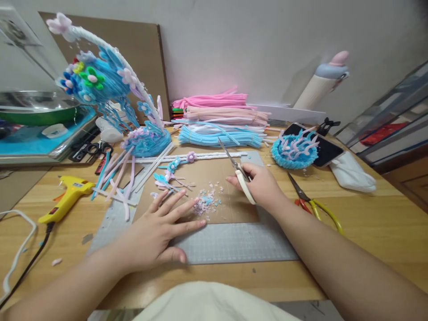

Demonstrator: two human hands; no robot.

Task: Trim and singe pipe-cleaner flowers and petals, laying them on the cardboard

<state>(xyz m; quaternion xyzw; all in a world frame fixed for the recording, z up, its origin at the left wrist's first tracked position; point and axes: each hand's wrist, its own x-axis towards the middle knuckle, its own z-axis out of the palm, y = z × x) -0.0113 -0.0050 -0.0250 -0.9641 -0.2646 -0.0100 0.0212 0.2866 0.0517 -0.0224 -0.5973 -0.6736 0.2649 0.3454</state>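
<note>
My left hand (pixel 167 229) lies flat with fingers spread over the cardboard (pixel 240 209) and the grey cutting mat (pixel 234 245). Its fingertips are beside a small heap of pink and blue fuzz clippings (pixel 207 201). Just beyond the fingers lie small pipe-cleaner flowers (pixel 173 166) and a blue pipe-cleaner piece (pixel 162 179) with bare stems. In my right hand (pixel 262 185) is a pair of white-handled scissors (pixel 245 185), blades pointing up and away to the left. White wrapped stems (pixel 214 156) run across the far edge of the cardboard.
A yellow glue gun (pixel 68 198) with its cord lies left, near loose pipe cleaners (pixel 117 183). Behind stand a blue pipe-cleaner flower lamp shape (pixel 103 84) and bundled pipe cleaners (pixel 220 136). Right are a blue fuzzy piece (pixel 294 154), a phone (pixel 326 149) and yellow-handled pliers (pixel 316 207).
</note>
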